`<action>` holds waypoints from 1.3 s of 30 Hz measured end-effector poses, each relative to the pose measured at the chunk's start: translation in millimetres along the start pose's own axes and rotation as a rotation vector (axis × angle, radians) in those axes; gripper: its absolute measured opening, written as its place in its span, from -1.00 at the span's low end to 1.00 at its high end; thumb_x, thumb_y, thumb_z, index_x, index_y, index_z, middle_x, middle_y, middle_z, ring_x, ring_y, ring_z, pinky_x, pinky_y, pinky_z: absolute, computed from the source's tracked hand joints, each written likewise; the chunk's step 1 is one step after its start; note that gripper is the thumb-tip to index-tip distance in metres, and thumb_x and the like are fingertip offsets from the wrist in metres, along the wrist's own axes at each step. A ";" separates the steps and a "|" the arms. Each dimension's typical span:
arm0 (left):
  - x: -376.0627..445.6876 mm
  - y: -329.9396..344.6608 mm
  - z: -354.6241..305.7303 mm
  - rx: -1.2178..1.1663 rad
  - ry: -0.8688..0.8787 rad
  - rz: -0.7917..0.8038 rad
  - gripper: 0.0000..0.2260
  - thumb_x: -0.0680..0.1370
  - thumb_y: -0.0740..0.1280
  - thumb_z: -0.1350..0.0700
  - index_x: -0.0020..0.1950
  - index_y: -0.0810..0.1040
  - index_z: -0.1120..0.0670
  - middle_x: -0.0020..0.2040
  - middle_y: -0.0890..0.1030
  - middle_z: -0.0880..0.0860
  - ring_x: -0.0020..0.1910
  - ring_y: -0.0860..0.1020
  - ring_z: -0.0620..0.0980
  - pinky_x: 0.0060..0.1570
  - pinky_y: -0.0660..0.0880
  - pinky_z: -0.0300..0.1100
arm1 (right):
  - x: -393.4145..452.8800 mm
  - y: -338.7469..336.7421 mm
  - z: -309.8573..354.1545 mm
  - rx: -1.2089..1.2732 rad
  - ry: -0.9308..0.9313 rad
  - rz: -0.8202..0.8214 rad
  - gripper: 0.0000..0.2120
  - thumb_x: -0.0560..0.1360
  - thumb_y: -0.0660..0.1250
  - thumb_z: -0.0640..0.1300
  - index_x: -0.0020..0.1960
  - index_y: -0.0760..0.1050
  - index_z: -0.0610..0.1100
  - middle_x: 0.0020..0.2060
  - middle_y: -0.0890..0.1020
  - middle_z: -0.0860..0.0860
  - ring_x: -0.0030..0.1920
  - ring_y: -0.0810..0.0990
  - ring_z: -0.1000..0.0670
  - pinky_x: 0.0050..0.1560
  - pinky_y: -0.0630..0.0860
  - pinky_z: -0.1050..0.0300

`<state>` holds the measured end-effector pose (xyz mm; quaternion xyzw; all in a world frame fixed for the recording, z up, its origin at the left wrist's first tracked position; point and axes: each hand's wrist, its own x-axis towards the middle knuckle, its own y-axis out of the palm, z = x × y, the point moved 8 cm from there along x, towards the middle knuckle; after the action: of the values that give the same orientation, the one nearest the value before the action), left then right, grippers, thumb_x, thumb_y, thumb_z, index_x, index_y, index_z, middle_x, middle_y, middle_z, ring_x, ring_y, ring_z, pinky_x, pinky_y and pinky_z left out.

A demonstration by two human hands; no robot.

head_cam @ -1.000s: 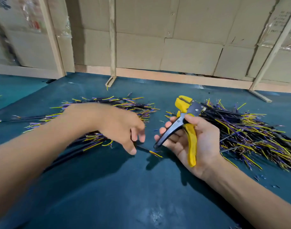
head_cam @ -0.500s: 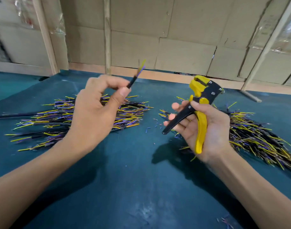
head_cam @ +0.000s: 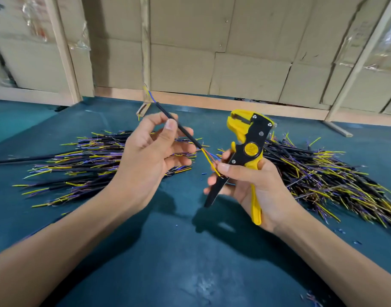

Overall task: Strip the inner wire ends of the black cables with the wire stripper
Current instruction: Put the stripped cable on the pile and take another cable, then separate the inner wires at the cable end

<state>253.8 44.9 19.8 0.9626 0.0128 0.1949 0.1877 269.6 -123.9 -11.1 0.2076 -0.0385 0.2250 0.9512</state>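
Centrally: black cable (head_cam: 182, 131) pinched by left hand (head_cam: 150, 156), long axis from 11 to 5 o'clock, lower inner wires (head_cam: 210, 161) touching right thumb. Wire stripper (head_cam: 247, 149) gripped by right hand (head_cam: 252, 185), head toward 12 o'clock. Cable piles at 9 (head_cam: 97, 158) and 3 o'clock (head_cam: 323, 173); bare green mat (head_cam: 168, 262) at 6.
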 end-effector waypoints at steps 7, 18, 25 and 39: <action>-8.2 13.5 19.2 0.227 -0.043 0.124 -0.72 0.43 0.45 0.13 0.10 0.59 0.17 -0.18 0.70 0.10 -0.13 0.67 0.04 -0.10 0.63 -0.08 | 2.4 -3.6 0.2 -0.042 -0.042 -0.031 -0.80 0.40 0.45 -0.37 0.00 0.54 -0.25 -0.21 0.65 -0.18 -0.28 0.66 -0.22 -0.16 0.64 -0.19; -8.5 14.5 27.7 0.060 -0.217 0.167 -0.72 0.49 0.46 0.27 0.20 0.63 0.20 -0.21 0.54 0.15 -0.30 0.59 0.08 -0.37 0.49 -0.17 | 3.5 -14.6 6.2 -0.050 -0.090 -0.109 -0.81 0.42 0.45 -0.36 0.00 0.54 -0.24 -0.21 0.63 -0.24 -0.26 0.65 -0.25 -0.11 0.63 -0.20; -7.2 8.9 27.7 -0.031 -0.272 0.063 -0.76 0.40 0.48 0.19 0.07 0.70 0.12 -0.14 0.64 0.09 -0.38 0.55 0.00 -0.41 0.43 -0.21 | 2.7 -17.3 7.0 -0.049 -0.112 -0.133 -0.88 0.45 0.43 -0.30 -0.04 0.54 -0.26 -0.22 0.63 -0.23 -0.27 0.64 -0.28 -0.16 0.64 -0.20; -5.4 -1.0 10.1 -0.256 -0.230 -0.095 -0.81 0.39 0.47 0.17 -0.03 0.60 -0.01 -0.10 0.65 0.01 -0.36 0.53 -0.08 -0.42 0.41 -0.27 | -8.9 11.0 -10.2 -0.182 -0.006 0.123 -0.94 0.48 0.45 -0.26 -0.04 0.63 -0.21 -0.20 0.65 -0.27 -0.24 0.67 -0.31 -0.14 0.63 -0.23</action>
<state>252.7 41.6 8.8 0.9451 0.0118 0.0744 0.3181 256.6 -114.4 -17.7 0.1185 -0.0741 0.2778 0.9504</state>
